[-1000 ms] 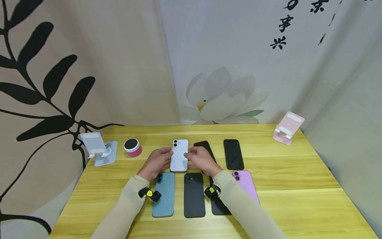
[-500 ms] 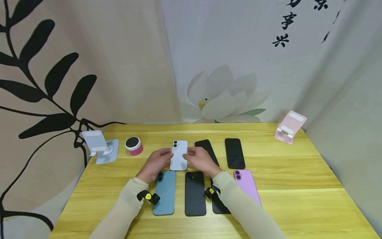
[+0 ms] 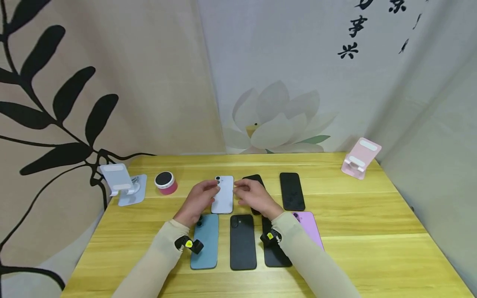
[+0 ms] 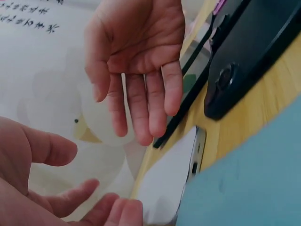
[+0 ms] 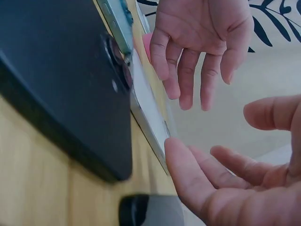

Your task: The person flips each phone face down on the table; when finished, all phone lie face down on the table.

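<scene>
A white phone (image 3: pixel 224 198) lies flat on the table, back side up, its camera at the top left. My left hand (image 3: pixel 199 201) is at its left edge, fingers loosely bent and not gripping; in the left wrist view this hand (image 4: pixel 61 188) has its thumb apart from the fingers. My right hand (image 3: pixel 258 198) hovers off the phone's right edge, partly over a black phone (image 3: pixel 257 179). In the right wrist view the fingers of the right hand (image 5: pixel 235 183) are relaxed, with the white phone (image 5: pixel 148 106) beyond the fingertips.
Nearer me lie a teal phone (image 3: pixel 205 244), a black phone (image 3: pixel 243 244), another dark phone (image 3: pixel 276 252) and a purple phone (image 3: pixel 311 227). Farther back are a black phone (image 3: pixel 292 192), a pink-and-white round container (image 3: pixel 166 184), a white phone stand (image 3: pixel 121 182) and a pink stand (image 3: pixel 360 159).
Both hands have let go of the white phone, which stays in about the same place. The right hand has moved slightly right and the left hand has risen a little.
</scene>
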Action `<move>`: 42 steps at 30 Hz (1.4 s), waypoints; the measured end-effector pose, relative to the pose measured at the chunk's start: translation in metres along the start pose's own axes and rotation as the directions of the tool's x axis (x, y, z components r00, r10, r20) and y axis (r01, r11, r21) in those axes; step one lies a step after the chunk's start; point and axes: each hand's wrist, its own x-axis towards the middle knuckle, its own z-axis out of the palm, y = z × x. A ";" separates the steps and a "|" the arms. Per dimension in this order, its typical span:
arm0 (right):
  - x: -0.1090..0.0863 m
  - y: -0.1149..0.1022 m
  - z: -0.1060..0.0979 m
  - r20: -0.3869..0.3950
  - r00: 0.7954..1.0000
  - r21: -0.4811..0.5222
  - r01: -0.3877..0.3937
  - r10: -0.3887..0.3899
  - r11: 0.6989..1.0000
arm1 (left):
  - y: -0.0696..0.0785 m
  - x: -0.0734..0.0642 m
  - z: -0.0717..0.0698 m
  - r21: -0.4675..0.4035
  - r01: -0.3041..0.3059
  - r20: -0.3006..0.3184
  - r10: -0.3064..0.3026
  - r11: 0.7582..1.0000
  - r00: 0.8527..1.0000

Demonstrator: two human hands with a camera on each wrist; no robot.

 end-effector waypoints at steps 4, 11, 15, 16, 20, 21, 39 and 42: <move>-0.001 0.002 -0.010 -0.025 0.999 -0.043 0.026 -0.027 0.999 | 0.004 0.005 0.014 -0.030 -0.005 0.009 0.005 1.000 1.000; -0.005 0.004 -0.033 -0.101 0.995 -0.064 0.019 -0.025 0.998 | 0.005 0.019 0.036 -0.095 0.001 0.117 0.010 0.995 0.993; -0.005 0.010 -0.045 -0.156 0.988 -0.098 0.006 -0.021 0.995 | 0.005 0.022 0.045 -0.082 0.017 0.182 -0.002 0.996 0.983; -0.006 0.011 -0.047 -0.168 0.986 -0.109 0.002 -0.020 0.994 | 0.006 0.022 0.048 -0.080 0.021 0.194 -0.005 0.997 0.981; -0.008 0.016 -0.055 -0.213 0.977 -0.127 -0.010 -0.018 0.992 | 0.009 0.022 0.056 -0.096 0.042 0.222 -0.019 0.995 0.975; -0.009 0.017 -0.057 -0.224 0.974 -0.129 -0.017 -0.013 0.992 | 0.010 0.022 0.058 -0.101 0.048 0.226 -0.024 0.994 0.974; -0.025 0.025 -0.065 -0.234 0.971 -0.127 -0.069 0.038 0.989 | 0.009 0.018 0.070 -0.145 0.112 0.192 -0.084 0.983 0.978; -0.025 0.025 -0.065 -0.249 0.967 -0.095 -0.078 0.052 0.992 | 0.008 0.020 0.072 -0.166 0.111 0.194 -0.078 0.980 0.978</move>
